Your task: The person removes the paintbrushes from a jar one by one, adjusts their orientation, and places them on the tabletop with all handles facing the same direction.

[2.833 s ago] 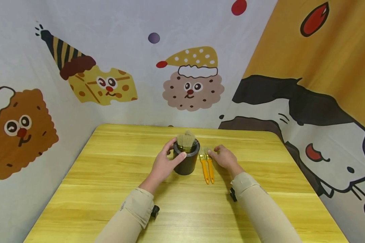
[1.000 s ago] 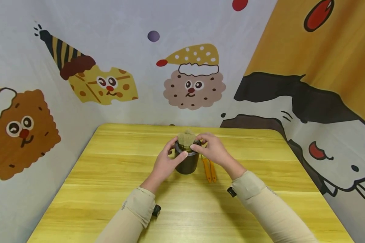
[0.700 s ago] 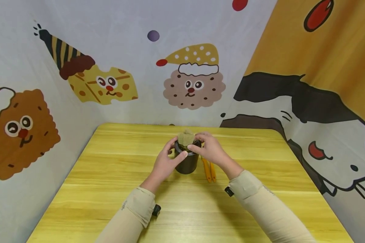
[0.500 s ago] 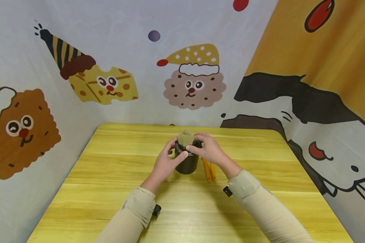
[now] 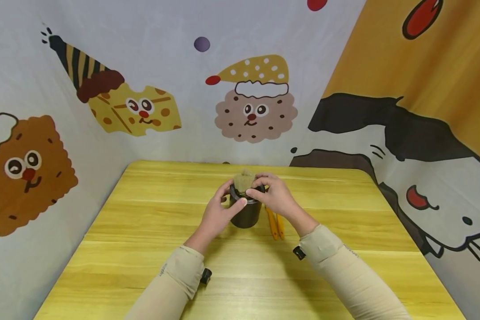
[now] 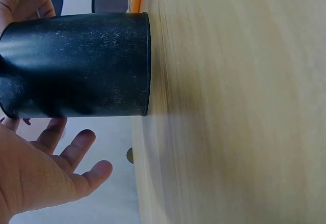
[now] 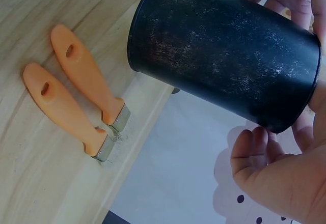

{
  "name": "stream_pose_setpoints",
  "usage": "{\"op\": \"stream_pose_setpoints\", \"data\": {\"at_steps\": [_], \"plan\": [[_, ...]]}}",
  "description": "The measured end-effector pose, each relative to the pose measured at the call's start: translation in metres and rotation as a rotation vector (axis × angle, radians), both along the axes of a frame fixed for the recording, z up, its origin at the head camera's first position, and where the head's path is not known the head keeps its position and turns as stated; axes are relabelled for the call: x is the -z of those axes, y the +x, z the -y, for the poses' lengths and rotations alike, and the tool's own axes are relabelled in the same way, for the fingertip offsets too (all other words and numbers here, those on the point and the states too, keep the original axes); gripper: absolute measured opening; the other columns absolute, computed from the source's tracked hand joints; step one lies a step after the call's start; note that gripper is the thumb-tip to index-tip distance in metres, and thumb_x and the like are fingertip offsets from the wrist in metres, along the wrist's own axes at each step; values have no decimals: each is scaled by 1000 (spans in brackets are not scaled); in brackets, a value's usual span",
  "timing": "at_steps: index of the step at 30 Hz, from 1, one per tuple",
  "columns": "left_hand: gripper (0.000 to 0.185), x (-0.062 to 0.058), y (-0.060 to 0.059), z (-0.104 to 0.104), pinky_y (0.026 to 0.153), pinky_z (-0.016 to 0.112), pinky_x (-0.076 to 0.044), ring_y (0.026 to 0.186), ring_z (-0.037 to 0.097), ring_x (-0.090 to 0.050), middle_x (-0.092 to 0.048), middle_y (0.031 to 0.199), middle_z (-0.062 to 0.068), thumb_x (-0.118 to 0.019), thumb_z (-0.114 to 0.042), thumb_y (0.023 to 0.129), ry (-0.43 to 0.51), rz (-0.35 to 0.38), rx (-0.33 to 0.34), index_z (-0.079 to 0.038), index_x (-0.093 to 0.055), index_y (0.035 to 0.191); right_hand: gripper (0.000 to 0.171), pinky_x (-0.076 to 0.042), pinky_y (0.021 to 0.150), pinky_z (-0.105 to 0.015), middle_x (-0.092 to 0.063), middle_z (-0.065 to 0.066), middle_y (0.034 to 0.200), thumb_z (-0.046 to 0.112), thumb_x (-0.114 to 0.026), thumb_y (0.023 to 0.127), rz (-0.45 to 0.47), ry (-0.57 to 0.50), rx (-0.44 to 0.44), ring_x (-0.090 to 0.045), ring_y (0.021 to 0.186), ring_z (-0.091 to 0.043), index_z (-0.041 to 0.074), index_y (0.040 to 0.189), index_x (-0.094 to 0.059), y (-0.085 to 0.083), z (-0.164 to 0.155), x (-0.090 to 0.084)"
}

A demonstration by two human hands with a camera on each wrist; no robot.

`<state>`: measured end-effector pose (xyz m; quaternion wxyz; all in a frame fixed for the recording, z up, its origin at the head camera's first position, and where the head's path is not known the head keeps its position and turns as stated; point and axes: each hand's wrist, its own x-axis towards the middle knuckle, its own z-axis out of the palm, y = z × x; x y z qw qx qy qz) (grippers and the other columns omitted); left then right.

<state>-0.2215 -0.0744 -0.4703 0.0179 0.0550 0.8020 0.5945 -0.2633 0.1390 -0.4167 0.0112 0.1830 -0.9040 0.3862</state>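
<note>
A dark, round pot (image 5: 245, 218) stands upright on the table, with pale paintbrush bristles (image 5: 244, 181) sticking up out of its mouth. My left hand (image 5: 217, 213) grips the pot near the top, thumb on the front rim and fingers round the left side. At the right of the rim, my right hand (image 5: 279, 196) pinches a paintbrush in the pot, its thumb over the metal band. The brush handles are hidden inside. Two paintbrushes with orange handles (image 7: 84, 74) lie side by side just right of the pot, partly covered by my right hand in the head view.
The wood-grain table (image 5: 144, 249) ends at its far edge, close behind the pot. Cloth walls with cartoon prints (image 5: 256, 113) rise behind and at both sides.
My right hand has moved left from beside the two loose paintbrushes to the pot's rim and taken hold at the bristles, which have turned slightly. The left hand keeps its grip.
</note>
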Motion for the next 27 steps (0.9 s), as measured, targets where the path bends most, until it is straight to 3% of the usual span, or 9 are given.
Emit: {"op": "stream_pose_setpoints", "data": {"at_steps": [13, 20, 27], "plan": [[77, 2, 1, 1, 110, 60, -50, 143, 37, -49, -53, 158, -1, -70, -66, 97, -2, -9, 4, -53, -32, 162, 23, -53, 110, -61, -56, -23, 153, 32, -81, 98, -23, 31, -48, -50, 148, -42, 11, 108, -80, 1, 5, 1], [73, 1, 0, 0, 108, 61, -51, 142, 37, -50, -53, 157, -1, -70, -67, 96, -10, -13, 4, -60, -33, 158, 21, -52, 111, -61, -52, -17, 158, 35, -80, 99, 21, -56, 5, -48, 150, -41, 15, 103, -78, 5, 3, -1], [74, 1, -2, -1, 111, 59, -49, 140, 35, -52, -55, 155, 2, -71, -64, 96, -24, -28, -12, -55, -35, 160, 25, -52, 108, -55, -62, -8, 151, 38, -78, 100, 9, -172, 39, -57, 140, -33, 15, 109, -78, 4, -1, -10]]}}
